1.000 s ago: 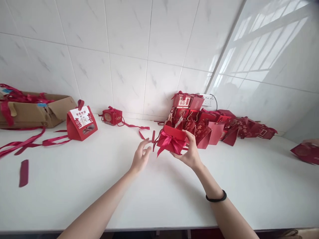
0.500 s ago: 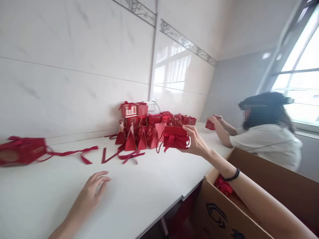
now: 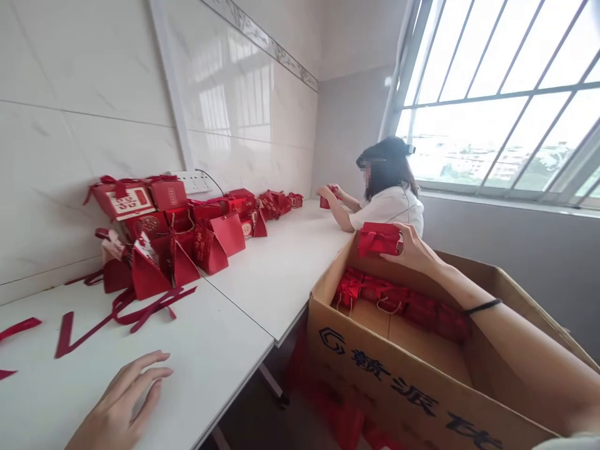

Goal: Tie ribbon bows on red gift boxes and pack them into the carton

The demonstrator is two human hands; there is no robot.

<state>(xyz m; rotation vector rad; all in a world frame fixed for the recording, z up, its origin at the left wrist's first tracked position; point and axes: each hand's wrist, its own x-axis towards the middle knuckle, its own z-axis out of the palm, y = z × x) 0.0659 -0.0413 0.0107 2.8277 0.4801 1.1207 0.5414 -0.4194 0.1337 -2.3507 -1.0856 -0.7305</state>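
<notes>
- Found red gift box [image 3: 377, 238] raised over carton [image 3: 335, 356], long axis near level, running crosswise in view, ribbon [image 3: 368, 242] facing near side.
- Saw right hand [image 3: 416, 251] gripping its right end.
- Noted red boxes [image 3: 419, 310] inside carton.
- Observed left hand [image 3: 119, 406] at white table [image 3: 225, 334], fingers parted, slightly bent.

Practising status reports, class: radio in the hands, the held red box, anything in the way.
Right hand gripping red box, above open carton. Left hand open, near table. Row of boxes inside carton; no obstruction seen.

The right hand [image 3: 416, 251] holds a red ribboned box [image 3: 379, 237] over an open carton [image 3: 375, 340].
</notes>
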